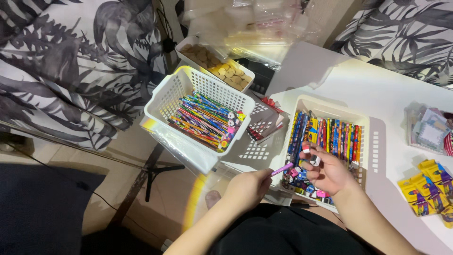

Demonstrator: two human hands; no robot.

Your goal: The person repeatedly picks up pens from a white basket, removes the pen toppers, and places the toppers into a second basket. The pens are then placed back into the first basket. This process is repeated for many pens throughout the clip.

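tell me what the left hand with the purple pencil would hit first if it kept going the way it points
Probably the right hand: the left hand aims its purple pencil toward those fingers, above the white basket, though depth is unclear.

left hand (247,187) pinching purple pencil (282,169), white basket (373,141)

Bare white table (377,89) lies open at twelve to one o'clock of the right hand (325,172), beyond the pencil-filled basket (330,106) it hovers over. At three o'clock, yellow crayon boxes (424,191) and a clear packet (427,127) crowd the edge. At ten o'clock of the left hand (247,186), a second basket (165,101) blocks passage; bare floor (160,193) opens at nine.
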